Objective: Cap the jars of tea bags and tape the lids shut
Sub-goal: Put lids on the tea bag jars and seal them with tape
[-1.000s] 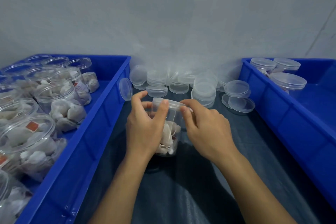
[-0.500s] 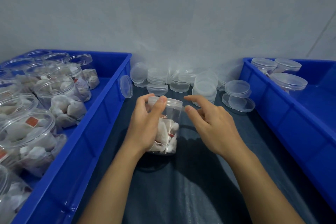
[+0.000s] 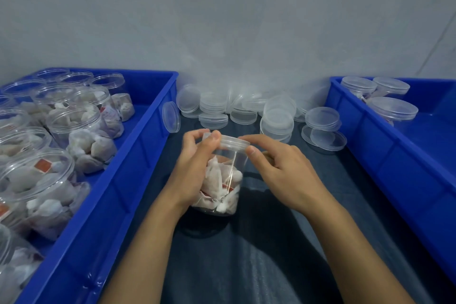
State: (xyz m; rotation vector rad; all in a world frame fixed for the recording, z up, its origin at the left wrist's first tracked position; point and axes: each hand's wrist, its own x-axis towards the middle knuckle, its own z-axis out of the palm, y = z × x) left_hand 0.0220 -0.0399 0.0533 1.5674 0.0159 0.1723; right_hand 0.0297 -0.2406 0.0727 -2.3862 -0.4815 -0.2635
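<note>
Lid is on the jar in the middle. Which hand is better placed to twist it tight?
Probably the right hand: its fingers touch the lid rim and can turn freely. The left hand grips the jar, so it is better placed to steady it.

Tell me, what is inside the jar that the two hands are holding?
The jar holds white tea bags with strings and reddish tags, piled in its lower half. A clear lid sits on top. The left hand covers the jar's left side, so the bags there are hidden.
</note>
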